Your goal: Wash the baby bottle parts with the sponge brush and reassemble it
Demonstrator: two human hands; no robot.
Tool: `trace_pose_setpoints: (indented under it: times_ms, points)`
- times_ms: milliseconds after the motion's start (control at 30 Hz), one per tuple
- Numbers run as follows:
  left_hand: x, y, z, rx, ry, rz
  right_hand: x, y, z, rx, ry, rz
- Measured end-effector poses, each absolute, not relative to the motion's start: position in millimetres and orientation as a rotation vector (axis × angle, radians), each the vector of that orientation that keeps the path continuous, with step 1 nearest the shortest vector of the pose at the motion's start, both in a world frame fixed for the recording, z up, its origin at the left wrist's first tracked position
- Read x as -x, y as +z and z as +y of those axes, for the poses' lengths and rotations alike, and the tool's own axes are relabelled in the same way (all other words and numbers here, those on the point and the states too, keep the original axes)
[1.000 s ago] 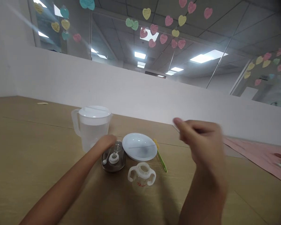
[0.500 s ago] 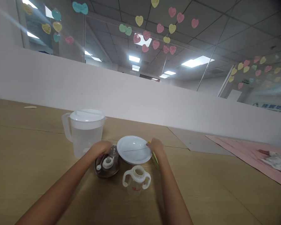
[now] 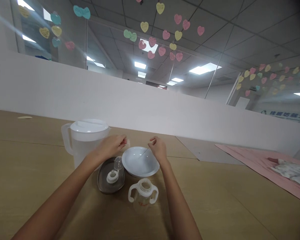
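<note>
My left hand (image 3: 113, 145) is raised between the pitcher and the plate, with its fingertips pinched on a small pale item (image 3: 126, 143) that I cannot make out. My right hand (image 3: 158, 149) hovers over the far rim of the white plate (image 3: 137, 166). It pinches a thin stick (image 3: 143, 152) that slants down toward the plate. A dark round tray (image 3: 103, 181) lies left of the plate, holding a clear cap (image 3: 118, 163) and a white ring piece (image 3: 112, 176). A clear two-handled baby bottle (image 3: 143, 195) stands uncapped in front of the plate.
A lidded translucent pitcher (image 3: 86, 141) of water stands at the back left on the wooden table (image 3: 27, 173). A pink cloth (image 3: 260, 161) with a white bundle (image 3: 292, 170) lies at the far right. A low white partition runs behind the table.
My right hand came down from mid-air to the plate's edge and then lifted the thin stick off it. My left hand rose from the dark tray with a small pale item.
</note>
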State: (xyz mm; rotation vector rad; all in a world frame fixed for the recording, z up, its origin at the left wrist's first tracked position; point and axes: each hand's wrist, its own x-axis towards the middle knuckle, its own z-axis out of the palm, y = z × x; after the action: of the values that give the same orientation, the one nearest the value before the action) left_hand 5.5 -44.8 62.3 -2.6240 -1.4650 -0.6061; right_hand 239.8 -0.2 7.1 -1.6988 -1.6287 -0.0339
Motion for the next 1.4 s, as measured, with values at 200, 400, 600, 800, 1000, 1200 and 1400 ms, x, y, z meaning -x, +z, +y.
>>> trace_pose_setpoints:
  times_ms: [200, 400, 600, 800, 1000, 1200, 1400]
  points:
    - [-26.5, 39.9, -25.4, 2.834, -1.198, -1.278, -208.6, -13.3, 11.6, 1.563, 0.103, -1.569]
    - [-51.1, 11.4, -18.8, 2.983, -1.657, -1.197, -210.0, -29.7, 16.6, 1.602, 0.249, -1.608]
    - [-61.1, -2.7, -15.8, 2.946, -1.921, -1.218, -231.0, 33.8, -32.8, 1.313, -0.003, -1.108]
    - [-66.6, -2.0, -17.6, 3.091, -2.164, -1.101, -206.8, 57.4, -74.9, 1.010, -0.266, -0.961]
    - [-70.4, 4.5, -25.2, 3.093, -2.277, -1.128, -192.1, 33.3, -58.8, 0.951, -0.481, -1.194]
    - [-72.2, 10.2, -34.4, 3.144, -2.388, -1.041, -198.9, 37.9, -57.4, 0.830, -0.637, -1.051]
    - [-76.3, 13.2, -42.6, 3.143, -2.523, -1.003, -205.6, 44.3, -59.5, 0.735, -0.713, -1.009]
